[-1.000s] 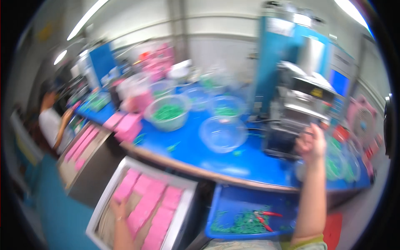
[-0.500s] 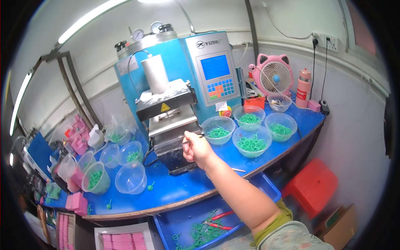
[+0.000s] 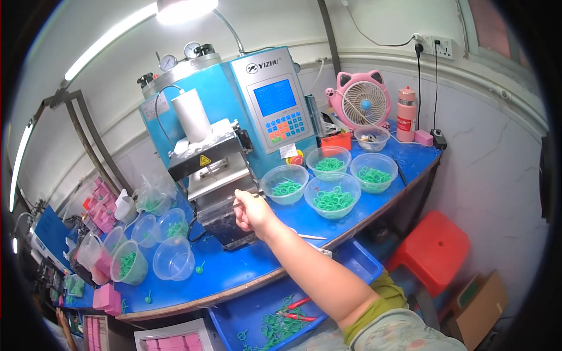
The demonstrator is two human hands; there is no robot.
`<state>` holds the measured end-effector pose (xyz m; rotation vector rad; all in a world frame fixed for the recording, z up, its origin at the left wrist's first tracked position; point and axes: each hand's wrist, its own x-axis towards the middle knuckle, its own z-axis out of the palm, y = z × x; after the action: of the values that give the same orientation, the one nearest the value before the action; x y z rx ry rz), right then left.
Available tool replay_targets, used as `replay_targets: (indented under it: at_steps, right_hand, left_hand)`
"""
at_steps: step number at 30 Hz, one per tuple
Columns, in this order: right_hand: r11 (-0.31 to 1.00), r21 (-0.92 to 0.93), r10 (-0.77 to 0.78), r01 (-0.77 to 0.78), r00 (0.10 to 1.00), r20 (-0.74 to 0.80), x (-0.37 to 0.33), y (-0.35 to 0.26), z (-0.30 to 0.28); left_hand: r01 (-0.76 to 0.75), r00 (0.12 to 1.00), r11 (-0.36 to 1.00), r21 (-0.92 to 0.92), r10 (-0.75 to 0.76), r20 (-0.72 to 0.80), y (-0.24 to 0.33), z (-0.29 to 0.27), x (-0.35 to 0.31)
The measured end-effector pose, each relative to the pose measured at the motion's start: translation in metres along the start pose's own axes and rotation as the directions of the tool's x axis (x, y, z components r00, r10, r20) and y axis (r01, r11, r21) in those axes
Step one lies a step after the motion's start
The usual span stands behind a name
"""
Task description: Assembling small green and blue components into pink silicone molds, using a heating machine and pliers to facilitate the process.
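Right hand [image 3: 250, 212]: frame centre, fingers closed on thin metal tool [image 3: 246, 199], tip at front of press.
Left hand: out of frame, can't tell.
Press machine [image 3: 213, 175]: grey metal block on blue desk [image 3: 328, 225], centre-left, blue control unit [image 3: 275, 105] behind.
Bowls [image 3: 332, 196]: four clear, with green rings, right of the hand.
Fan [image 3: 358, 105]: pink, upper right.
Tray [image 3: 275, 319]: blue, bottom centre, green rings.

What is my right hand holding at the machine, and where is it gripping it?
The right hand grips a thin metal handle on the front of the grey press, fingers closed around its outer end. The left hand is out of view.
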<state>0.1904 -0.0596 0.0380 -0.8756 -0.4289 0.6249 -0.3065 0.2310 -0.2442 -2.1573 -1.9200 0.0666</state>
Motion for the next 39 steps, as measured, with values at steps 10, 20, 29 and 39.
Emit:
replay_targets:
  at_steps: [10, 20, 29, 39]
  right_hand:
    - [1.0, -0.006, -0.026, 0.026, 0.999, -0.028, 0.0, -0.001, 0.002]
    - [0.999, -0.017, -0.035, 0.035, 0.998, -0.042, 0.0, 0.0, 0.002]
    - [0.999, -0.023, -0.034, 0.033, 0.998, -0.044, 0.001, 0.001, 0.001]
    - [0.999, -0.039, -0.038, 0.037, 0.999, -0.031, 0.0, 0.0, 0.001]
  left_hand:
    - [-0.216, 0.936, 0.955, 0.205, 0.262, -0.235, -0.008, 0.033, 0.003]
    - [-0.121, 0.991, 0.988, 0.099, 0.115, 0.064, -0.004, 0.005, 0.0]
    - [-0.033, 0.999, 0.999, 0.041, 0.033, -0.005, -0.014, 0.038, 0.025]
    - [0.002, 1.0, 0.999, 0.05, -0.001, -0.015, -0.014, 0.045, 0.025]
